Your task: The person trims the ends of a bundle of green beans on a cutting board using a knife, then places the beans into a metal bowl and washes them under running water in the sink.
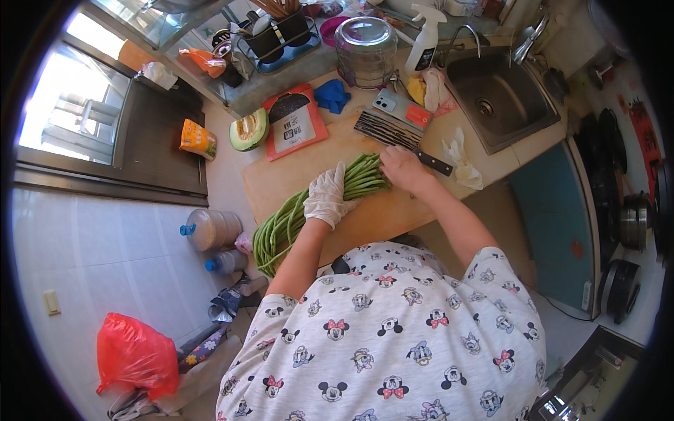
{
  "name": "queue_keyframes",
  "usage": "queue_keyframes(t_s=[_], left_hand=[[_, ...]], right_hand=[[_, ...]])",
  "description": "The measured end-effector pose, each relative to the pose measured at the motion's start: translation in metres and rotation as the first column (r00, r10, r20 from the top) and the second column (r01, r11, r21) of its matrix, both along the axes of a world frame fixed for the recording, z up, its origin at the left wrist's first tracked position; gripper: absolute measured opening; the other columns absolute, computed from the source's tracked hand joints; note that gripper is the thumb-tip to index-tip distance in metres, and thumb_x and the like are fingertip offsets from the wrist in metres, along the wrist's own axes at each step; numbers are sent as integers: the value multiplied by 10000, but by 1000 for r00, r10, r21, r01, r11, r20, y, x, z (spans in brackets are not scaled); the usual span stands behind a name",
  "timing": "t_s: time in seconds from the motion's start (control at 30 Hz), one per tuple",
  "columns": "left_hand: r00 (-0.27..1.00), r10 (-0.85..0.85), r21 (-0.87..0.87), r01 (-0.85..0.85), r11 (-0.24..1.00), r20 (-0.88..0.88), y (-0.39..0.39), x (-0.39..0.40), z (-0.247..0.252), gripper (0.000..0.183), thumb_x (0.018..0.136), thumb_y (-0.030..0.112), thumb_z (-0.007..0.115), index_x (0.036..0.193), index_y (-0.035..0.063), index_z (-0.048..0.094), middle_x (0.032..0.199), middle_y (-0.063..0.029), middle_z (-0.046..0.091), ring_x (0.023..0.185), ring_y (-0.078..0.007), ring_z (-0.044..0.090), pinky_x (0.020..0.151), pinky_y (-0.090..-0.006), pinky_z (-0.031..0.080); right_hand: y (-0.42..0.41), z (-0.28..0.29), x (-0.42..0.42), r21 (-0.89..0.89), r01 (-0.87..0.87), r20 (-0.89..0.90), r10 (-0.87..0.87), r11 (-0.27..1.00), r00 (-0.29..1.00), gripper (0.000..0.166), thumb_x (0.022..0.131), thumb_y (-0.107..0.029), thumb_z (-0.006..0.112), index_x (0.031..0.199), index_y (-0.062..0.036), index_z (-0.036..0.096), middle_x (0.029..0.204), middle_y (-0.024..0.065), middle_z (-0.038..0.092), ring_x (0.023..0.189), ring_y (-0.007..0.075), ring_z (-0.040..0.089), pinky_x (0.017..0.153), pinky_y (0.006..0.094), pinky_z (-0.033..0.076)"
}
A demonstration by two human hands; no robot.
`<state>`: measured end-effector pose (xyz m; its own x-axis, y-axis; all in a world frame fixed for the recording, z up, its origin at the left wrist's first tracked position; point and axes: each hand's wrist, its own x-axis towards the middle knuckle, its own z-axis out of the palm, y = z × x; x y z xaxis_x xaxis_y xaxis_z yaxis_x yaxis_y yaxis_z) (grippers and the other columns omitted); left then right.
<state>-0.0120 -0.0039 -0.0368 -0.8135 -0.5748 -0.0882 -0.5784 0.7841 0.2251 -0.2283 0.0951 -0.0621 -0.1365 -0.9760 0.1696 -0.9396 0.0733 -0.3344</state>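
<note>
A thick bundle of green long beans [284, 221] lies across the wooden cutting board [379, 218], its looped end hanging over the board's near left edge. My left hand [327, 196], in a whitish disposable glove, grips the bundle around its middle. At the right end of the beans is my bare right hand [403, 166], its fingers curled against the bean tips; the fingertips are partly hidden. Just beyond that hand lies a broad kitchen knife with a dark-streaked blade [387, 130] and a black riveted handle [433, 162].
Beyond the board lie a cut melon [249, 130], a red food pouch [297, 122], a blue cloth [332, 96] and a phone [387, 101]. A clear jar [367, 60] and spray bottle [424, 42] stand behind. The sink [500, 100] is right, near a crumpled glove [462, 163].
</note>
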Motion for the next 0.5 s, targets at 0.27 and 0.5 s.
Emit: queue_keyframes(t_s=[0.27,0.5], left_hand=[[1000,5,14,-5,1000,-8,0,-1,-3,955,733,483,735,1453,42,289,1242,-172,509,1168,-347,484,1000,-445,379],[1000,-13,-5,13,1000,-1,1,-3,-3,926,739,458,741,1440,38,306,1239,-172,514,1168,-345,489,1000,-443,382]], right_hand=[[-7,-13,3,200,6,828,-172,980,534,277,930,-235,490,711,-78,554,658,41,528,664,181,551,630,325,450],[-40,-58,15,301,535,874,-5,790,-485,288,932,-249,520,707,-76,568,627,1,482,559,148,411,542,303,361]])
